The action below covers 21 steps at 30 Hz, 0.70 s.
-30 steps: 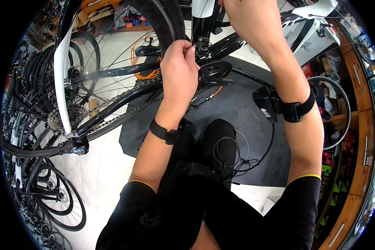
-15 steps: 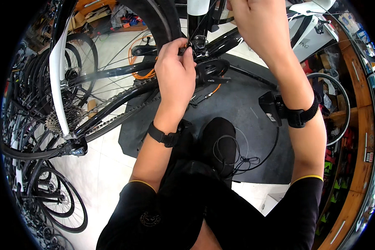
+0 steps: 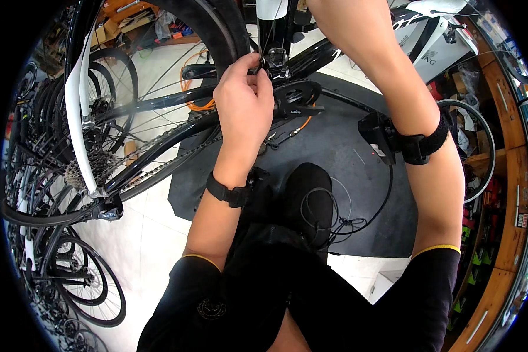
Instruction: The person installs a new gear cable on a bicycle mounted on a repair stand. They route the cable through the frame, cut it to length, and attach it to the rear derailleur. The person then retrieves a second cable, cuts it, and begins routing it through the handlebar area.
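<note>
A black and white bicycle frame (image 3: 164, 139) stands in front of me with its rear cassette (image 3: 88, 167) at the left. My left hand (image 3: 243, 100) is at the front derailleur (image 3: 277, 60), beside the rear tyre (image 3: 232, 35). Its thumb and forefinger pinch together on something small and dark that I cannot make out. From near those fingertips a thin cable runs upward along the seat tube (image 3: 271, 32). My right hand (image 3: 349, 20) is raised at the top edge, above the frame's down tube; its fingers are out of the picture. The crank and chainring (image 3: 299, 97) lie just below the derailleur.
A dark mat (image 3: 369, 199) covers the floor under me. Coiled black cable (image 3: 346, 226) hangs by my knee, and an orange hose (image 3: 202, 104) lies behind the frame. Several bicycles (image 3: 70, 276) crowd the left side. Wooden drawers (image 3: 507, 193) and a loose rim (image 3: 491, 152) stand at the right.
My right hand has moved up and a little left, its fingers now beyond the top edge. My left hand stays pinched at the derailleur. The view has shifted slightly.
</note>
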Each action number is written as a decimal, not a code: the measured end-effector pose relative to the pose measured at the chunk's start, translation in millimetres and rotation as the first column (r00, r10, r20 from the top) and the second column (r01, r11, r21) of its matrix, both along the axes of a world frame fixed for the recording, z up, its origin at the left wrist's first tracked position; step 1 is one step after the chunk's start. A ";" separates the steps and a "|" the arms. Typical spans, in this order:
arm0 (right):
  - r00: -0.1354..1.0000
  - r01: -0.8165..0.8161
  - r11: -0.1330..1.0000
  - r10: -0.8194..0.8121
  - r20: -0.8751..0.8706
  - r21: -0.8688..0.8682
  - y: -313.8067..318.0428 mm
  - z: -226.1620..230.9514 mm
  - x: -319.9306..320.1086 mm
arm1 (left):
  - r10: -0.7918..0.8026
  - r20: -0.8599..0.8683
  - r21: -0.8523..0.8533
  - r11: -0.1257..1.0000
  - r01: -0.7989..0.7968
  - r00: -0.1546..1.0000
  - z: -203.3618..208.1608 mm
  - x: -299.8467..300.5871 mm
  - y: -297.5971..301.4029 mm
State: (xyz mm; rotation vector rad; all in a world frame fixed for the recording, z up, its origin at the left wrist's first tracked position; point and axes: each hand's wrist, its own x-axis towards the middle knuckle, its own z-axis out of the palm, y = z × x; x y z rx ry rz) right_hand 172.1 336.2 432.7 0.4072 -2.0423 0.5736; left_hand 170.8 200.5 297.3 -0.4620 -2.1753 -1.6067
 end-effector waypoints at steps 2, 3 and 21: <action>1.000 0.013 1.000 -0.013 -0.005 0.014 -0.1 0.2 -3.6 | -0.015 0.013 -0.001 1.000 0.015 1.000 -1.6 -2.8 -1.0; 1.000 0.021 0.999 -0.021 -0.015 0.024 1.0 0.1 -5.0 | -0.013 -0.009 -0.017 1.000 0.013 1.000 -1.4 -3.5 -0.2; 0.998 -0.025 0.997 0.029 -0.058 0.072 -3.4 -0.6 10.8 | -0.039 -0.063 -0.072 0.997 0.034 0.997 3.1 -5.0 -3.7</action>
